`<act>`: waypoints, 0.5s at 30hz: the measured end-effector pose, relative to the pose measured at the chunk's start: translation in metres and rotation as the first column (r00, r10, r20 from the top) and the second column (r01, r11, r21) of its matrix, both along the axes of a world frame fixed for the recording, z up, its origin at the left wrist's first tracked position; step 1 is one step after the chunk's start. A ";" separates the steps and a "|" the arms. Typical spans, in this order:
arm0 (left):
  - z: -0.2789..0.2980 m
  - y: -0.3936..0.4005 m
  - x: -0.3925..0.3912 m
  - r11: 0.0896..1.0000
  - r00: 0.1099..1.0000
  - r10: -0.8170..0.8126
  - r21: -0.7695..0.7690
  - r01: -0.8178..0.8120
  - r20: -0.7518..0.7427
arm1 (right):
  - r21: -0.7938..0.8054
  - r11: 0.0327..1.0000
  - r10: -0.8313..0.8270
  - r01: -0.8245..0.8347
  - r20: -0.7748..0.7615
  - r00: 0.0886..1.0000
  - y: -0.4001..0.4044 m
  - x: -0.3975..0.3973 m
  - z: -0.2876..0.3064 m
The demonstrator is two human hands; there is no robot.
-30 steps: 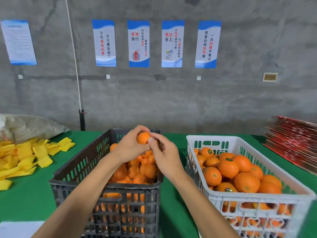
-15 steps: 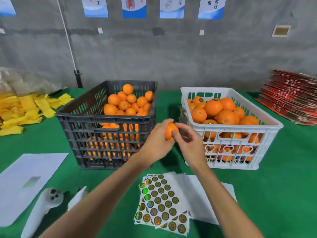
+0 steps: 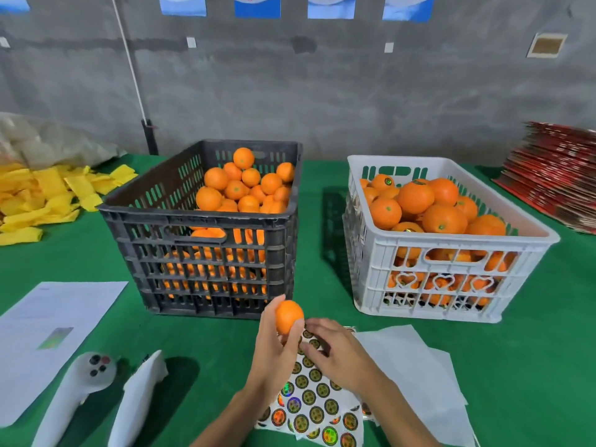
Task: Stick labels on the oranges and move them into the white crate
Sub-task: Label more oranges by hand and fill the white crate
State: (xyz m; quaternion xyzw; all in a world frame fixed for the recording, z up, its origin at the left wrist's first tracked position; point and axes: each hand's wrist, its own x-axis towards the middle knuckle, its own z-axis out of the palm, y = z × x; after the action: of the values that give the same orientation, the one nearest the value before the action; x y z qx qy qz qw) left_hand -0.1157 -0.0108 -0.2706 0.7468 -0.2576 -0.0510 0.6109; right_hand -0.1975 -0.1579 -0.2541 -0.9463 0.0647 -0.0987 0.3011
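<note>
I can't read any words here: the 4 blue posters on the wall are cut off at the top, and the round stickers show only a small dark picture. My left hand holds 1 orange with the fingers curled round it, up over the sticker sheet. My right hand lies on that sheet with the fingers bent down; it hides the fingertips, so I can't tell if it pinches a sticker. The sheet lies on the green tabletop, on top of some white paper. Behind stand 2 crates: a black crate full of oranges and, to its right, the white crate, also full, where some fruit has stickers. To the left are 2 white controllers, 1 printed sheet and a pile of yellow foam nets. Far right sits a stack of red cardboard.
</note>
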 end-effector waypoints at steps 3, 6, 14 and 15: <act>0.000 -0.001 -0.001 1.000 0.999 0.011 -0.006 -0.011 -0.041 | -0.073 0.997 -0.001 0.001 0.006 1.000 0.000 0.000 -0.005; -0.003 0.002 0.000 1.000 0.998 0.020 0.003 -0.020 -0.057 | -0.077 0.997 0.004 0.001 0.059 0.998 0.002 0.003 -0.005; -0.005 0.003 0.001 0.998 0.999 0.025 0.055 -0.022 -0.044 | -0.185 0.980 -0.052 0.076 0.130 0.990 0.006 0.011 -0.004; -0.004 0.003 0.001 0.998 0.999 0.025 0.058 -0.022 -0.039 | -0.201 0.977 -0.050 0.074 0.124 0.991 0.007 0.011 -0.004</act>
State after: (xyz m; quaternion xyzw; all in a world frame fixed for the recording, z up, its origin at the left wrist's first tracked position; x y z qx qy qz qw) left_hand -0.1144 -0.0078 -0.2749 0.7660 -0.2350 -0.0661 0.5947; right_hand -0.1865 -0.1504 -0.2583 -0.9624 0.0658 -0.1699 0.2017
